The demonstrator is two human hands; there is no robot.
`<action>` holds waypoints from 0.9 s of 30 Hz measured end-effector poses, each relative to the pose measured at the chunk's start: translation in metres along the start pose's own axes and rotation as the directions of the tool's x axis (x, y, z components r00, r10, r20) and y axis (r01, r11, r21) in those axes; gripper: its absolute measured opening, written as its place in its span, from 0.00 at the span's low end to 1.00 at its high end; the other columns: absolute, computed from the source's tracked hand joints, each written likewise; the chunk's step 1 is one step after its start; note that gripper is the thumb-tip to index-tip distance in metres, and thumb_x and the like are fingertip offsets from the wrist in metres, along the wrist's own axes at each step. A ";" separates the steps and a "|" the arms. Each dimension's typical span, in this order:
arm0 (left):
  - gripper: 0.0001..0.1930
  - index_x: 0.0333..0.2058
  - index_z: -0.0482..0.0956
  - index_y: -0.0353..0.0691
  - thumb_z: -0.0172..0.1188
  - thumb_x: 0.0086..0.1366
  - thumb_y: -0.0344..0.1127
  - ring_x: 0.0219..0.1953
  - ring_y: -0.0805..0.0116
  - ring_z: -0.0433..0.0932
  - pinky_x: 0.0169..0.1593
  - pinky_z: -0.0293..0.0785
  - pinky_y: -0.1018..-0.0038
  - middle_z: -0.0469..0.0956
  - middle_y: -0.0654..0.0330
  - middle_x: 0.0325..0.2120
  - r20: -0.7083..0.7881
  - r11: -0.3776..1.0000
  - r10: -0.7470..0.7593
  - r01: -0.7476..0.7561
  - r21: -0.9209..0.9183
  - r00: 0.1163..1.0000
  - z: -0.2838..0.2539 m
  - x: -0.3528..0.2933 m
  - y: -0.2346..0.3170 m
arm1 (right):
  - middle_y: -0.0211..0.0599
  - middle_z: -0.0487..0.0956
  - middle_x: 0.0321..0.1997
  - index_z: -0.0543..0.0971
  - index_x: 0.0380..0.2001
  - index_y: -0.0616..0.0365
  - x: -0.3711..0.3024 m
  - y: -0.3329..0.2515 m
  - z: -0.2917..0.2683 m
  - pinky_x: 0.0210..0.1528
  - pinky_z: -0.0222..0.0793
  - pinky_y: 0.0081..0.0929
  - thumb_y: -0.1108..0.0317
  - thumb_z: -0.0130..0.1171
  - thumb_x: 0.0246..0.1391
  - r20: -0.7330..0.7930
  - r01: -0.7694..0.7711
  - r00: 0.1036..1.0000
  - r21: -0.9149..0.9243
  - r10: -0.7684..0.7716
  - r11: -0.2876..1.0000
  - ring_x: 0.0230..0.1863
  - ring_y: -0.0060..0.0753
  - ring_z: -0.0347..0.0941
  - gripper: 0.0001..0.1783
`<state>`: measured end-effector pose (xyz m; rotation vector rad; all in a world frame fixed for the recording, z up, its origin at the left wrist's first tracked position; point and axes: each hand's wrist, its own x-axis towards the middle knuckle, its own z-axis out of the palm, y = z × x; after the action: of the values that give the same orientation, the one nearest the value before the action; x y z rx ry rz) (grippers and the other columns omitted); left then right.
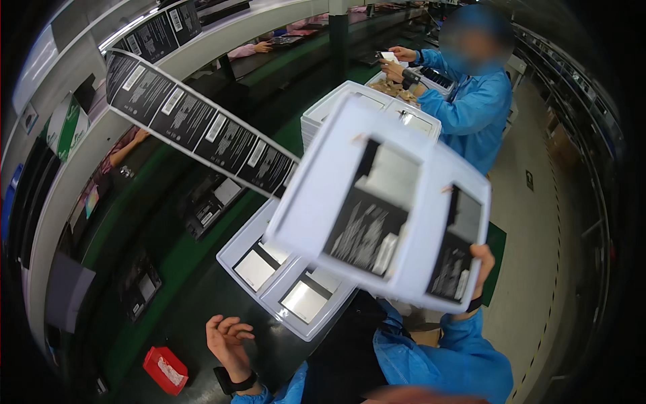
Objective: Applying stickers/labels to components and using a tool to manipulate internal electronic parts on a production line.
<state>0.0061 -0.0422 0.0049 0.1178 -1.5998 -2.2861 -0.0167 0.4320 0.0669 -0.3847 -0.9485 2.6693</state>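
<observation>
My right hand (482,266) grips the right edge of a white plastic tray (428,209), which is tilted and blurred by motion. Two flat black-and-silver pieces that look like battery packs (367,232) lie in its two compartments. Partly covered by it, a second white tray (306,331) rests at the edge of the dark green bench and holds similar silver-and-black packs (304,300). My left hand (229,340), fingers loosely curled and apart, hovers over the bench with nothing in it. Left of that hand sits a small red box (165,370) with something white inside.
A strip of black barcode labels (202,131) slants down from the upper left to behind the raised tray. Beyond stand stacked white trays (319,124) and a co-worker in blue (471,111). Dark devices (141,286) lie along the green line at left; a walkway (538,222) runs right.
</observation>
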 end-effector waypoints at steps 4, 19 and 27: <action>0.19 0.55 0.68 0.38 0.49 0.78 0.47 0.32 0.61 0.83 0.28 0.81 0.73 0.80 0.52 0.40 -0.100 0.997 -0.079 0.081 0.017 0.992 -0.003 0.000 -0.013 | 0.54 0.84 0.43 0.77 0.49 0.73 0.031 -0.061 0.006 0.45 0.83 0.40 0.56 0.53 0.56 0.008 0.184 0.983 -0.080 -0.184 0.980 0.40 0.48 0.85 0.28; 0.13 0.50 0.71 0.37 0.50 0.78 0.42 0.32 0.63 0.82 0.29 0.81 0.72 0.80 0.54 0.36 -0.240 0.999 -0.047 0.048 -0.002 0.970 -0.007 -0.031 -0.011 | 0.48 0.82 0.48 0.74 0.54 0.68 0.375 -0.080 -0.004 0.50 0.82 0.35 0.72 0.59 0.56 0.845 -0.349 0.475 -0.077 0.247 0.934 0.44 0.43 0.82 0.22; 0.13 0.51 0.72 0.38 0.51 0.78 0.40 0.35 0.65 0.82 0.32 0.81 0.72 0.80 0.55 0.37 -0.375 0.998 -0.063 0.066 -0.005 0.925 -0.022 -0.042 -0.004 | 0.38 0.83 0.38 0.78 0.45 0.64 0.302 -0.061 0.044 0.21 0.74 0.14 0.68 0.62 0.57 0.126 0.034 0.992 -0.317 0.007 0.948 0.21 0.18 0.75 0.15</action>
<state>0.0507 -0.0468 -0.0124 0.5822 -1.4201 -2.1393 -0.3000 0.5572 0.0931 -0.2761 -1.4235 2.5523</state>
